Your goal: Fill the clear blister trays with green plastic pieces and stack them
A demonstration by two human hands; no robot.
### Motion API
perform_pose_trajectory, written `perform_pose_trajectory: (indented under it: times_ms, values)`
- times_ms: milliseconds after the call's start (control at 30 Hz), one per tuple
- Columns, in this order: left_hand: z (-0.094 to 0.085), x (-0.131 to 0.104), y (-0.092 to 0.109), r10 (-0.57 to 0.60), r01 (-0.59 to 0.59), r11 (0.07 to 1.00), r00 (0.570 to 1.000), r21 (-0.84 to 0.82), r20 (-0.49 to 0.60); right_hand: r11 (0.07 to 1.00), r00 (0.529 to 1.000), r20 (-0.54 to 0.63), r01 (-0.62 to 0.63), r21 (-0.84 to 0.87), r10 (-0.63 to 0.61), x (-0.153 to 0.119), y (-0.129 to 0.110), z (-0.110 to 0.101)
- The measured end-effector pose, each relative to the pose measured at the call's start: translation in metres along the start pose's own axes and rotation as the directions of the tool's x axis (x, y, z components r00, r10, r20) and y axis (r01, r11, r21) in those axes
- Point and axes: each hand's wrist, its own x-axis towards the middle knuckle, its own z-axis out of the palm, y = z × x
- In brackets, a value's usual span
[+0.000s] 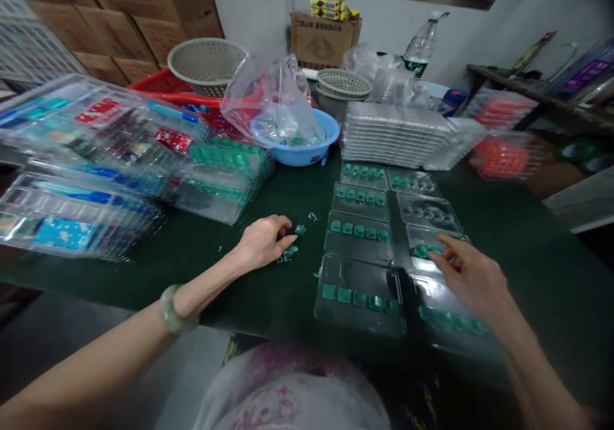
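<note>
My left hand (266, 239) is over the dark green table, thumb and fingers curled toward each other beside a small green piece (300, 230) and a few green scraps (288, 252). Whether something is between its fingertips cannot be made out. My right hand (467, 270) reaches over a clear tray (432, 265) in the right column, its thumb and fingertips at green pieces (421, 251) in the tray. To its left, several clear trays (352, 251) stand in a column, each with a row of green cube-like pieces (359, 231).
Behind the trays lies a stack of clear trays (388, 137). A blue basin (297, 151) holds a plastic bag (275, 100). Filled clear packages (96, 135) cover the left side. A bottle (422, 49) and baskets (208, 65) stand at the back.
</note>
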Motion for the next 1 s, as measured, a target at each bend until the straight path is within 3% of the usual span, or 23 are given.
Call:
perform_pose_trajectory:
  times_ms: [133,233,333,467,600,733,867,1000]
  values:
    - [0.008,0.021,0.001,0.144,-0.145,0.989,0.989,0.023,0.033,0.957,0.986,0.064,0.135,0.255,-0.156,-0.011,-0.050,0.005]
    - [0.005,0.024,0.006,0.130,-0.128,0.991,0.991,-0.046,0.031,0.887,0.971,0.076,0.174,0.428,-0.227,-0.017,-0.087,0.010]
    - [-0.005,0.013,0.025,0.118,-0.116,0.977,0.993,-0.178,-0.002,0.816,0.962,0.035,0.209,0.539,-0.269,-0.021,-0.119,0.014]
    - [-0.014,-0.007,0.062,0.185,-0.162,0.937,0.982,-0.309,0.043,0.751,0.957,-0.029,0.245,0.614,-0.288,-0.022,-0.149,0.019]
    - [-0.015,-0.014,0.089,0.221,-0.185,0.888,0.974,-0.422,0.039,0.721,0.966,-0.064,0.229,0.654,-0.249,-0.023,-0.154,0.023]
    - [-0.013,-0.011,0.099,0.191,-0.058,0.739,0.974,-0.672,0.126,0.654,0.985,-0.073,0.160,0.740,-0.158,-0.030,-0.142,0.022]
    - [-0.012,-0.008,0.102,0.176,0.159,0.534,0.940,-0.831,0.293,0.525,0.996,-0.034,0.072,0.848,-0.083,-0.038,-0.134,0.023]
    - [-0.013,-0.009,0.103,0.230,0.127,0.517,0.932,-0.847,0.280,0.349,0.998,0.031,-0.009,0.937,-0.060,-0.039,-0.131,0.023]
